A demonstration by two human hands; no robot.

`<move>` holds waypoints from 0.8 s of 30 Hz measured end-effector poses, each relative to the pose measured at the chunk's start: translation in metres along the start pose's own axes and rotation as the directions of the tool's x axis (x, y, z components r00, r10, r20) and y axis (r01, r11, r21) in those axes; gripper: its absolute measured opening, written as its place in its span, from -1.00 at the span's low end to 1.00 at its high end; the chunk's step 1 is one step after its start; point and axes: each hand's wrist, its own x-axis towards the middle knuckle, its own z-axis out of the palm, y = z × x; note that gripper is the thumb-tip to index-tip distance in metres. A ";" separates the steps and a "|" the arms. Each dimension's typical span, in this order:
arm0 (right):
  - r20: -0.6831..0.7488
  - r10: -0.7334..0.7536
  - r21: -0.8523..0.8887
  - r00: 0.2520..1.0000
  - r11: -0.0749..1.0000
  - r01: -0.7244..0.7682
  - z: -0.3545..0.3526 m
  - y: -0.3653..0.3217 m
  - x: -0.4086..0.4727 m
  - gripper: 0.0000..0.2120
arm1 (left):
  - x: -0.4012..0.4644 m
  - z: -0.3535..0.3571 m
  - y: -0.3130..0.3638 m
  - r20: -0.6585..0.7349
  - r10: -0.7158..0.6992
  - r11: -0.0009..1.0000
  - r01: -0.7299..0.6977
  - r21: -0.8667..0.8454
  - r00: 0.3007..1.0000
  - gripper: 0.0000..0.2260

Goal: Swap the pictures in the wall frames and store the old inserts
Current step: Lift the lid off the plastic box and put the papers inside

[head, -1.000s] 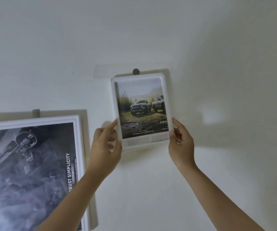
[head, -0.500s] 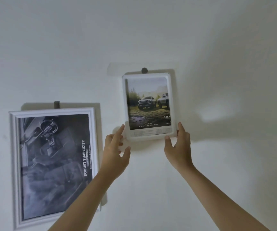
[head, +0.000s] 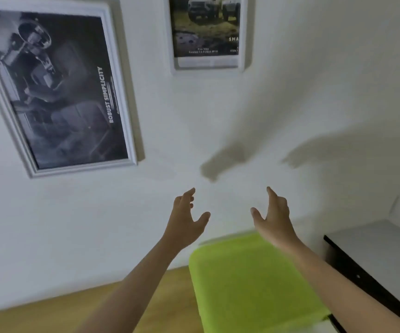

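View from a head-worn camera, looking fwd and down at a white wall (head: 290, 97).

Two white picture frames hang on it. Small frame (head: 206, 66), far centre, cut off by the top edge: holds a colour pic of two off-road vehicles on muddy ground, w/ a caption strip at the bottom. Large frame (head: 119, 92), far left, tilted in this wide-angle view: holds a dark b&w pic w/ the words "ROBUST SIMPLICITY" running up its right side.

Both hands are raised in front of the wall, well below the small frame and touching nothing. Left hand (head: 184, 222): fingers spread and loosely bent, thumb out to the right, holding nothing. Right hand (head: 273, 217): same pose mirrored, index finger up, thumb out to the left, also holding nothing. Their shadows fall on the wall above them.

Near centre: a lime-green padded seat (head: 249, 280) over wood flooring (head: 50, 316). Near right: a dark cabinet w/ a pale top (head: 381, 251).

Progress, as a judgement: the small frame is on the wall w/ a pic inside and no hand on it, so that one looks finished. Can't tell whether the large frame's pic is old or new. No loose inserts in view, so storing them can't be confirmed.
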 end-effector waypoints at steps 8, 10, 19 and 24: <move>0.125 0.327 -0.468 0.937 0.852 -0.235 -0.002 0.139 -0.066 -0.31 | -0.116 0.075 -0.069 0.184 -0.398 0.913 0.369 0.171 0.899 -0.36; 0.104 0.392 -0.498 0.914 0.816 -0.294 -0.006 0.154 -0.077 -0.34 | -0.134 0.083 -0.078 0.200 -0.489 0.868 0.453 0.202 0.849 -0.31; 0.057 0.505 -0.434 0.861 0.790 -0.434 -0.007 0.191 -0.090 -0.35 | -0.152 0.093 -0.095 0.272 -0.593 0.805 0.567 0.175 0.757 -0.18; 0.038 0.490 -0.322 0.871 0.831 -0.454 -0.005 0.199 -0.088 -0.28 | -0.155 0.094 -0.104 0.263 -0.613 0.780 0.624 0.049 0.745 -0.17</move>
